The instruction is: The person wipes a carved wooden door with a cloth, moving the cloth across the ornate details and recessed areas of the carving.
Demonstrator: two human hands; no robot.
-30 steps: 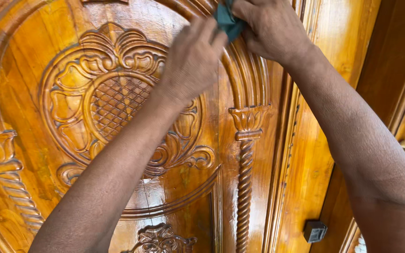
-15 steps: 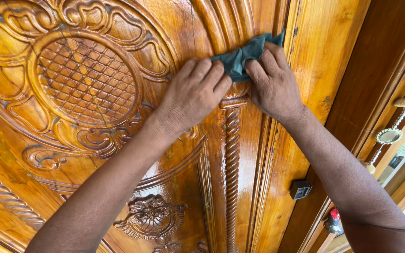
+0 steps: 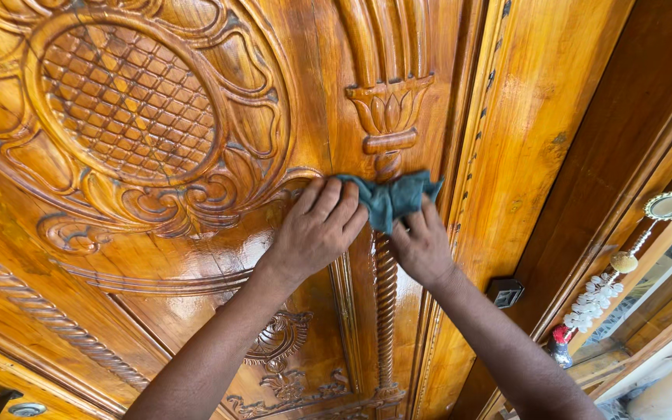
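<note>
Head view: both hands are up against the glossy carved golden-brown wooden door (image 3: 196, 280). The left hand (image 3: 316, 229) pinches one end of the crumpled teal cloth (image 3: 390, 198), fingers curled tight on it. The right hand (image 3: 421, 245) grips the other end, fist closed around the fabric. The cloth is wrapped across the twisted rope-shaped wooden column (image 3: 385, 311), just below its carved lotus-shaped capital (image 3: 388, 109). A small black box (image 3: 505, 292) sits on the frame nearby.

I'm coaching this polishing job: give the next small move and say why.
Probably slide the teal cloth down the twisted column. Both the left hand and the right hand pinch it around the column's top, just below the carved capital, with the twisted length below uncovered.
</note>
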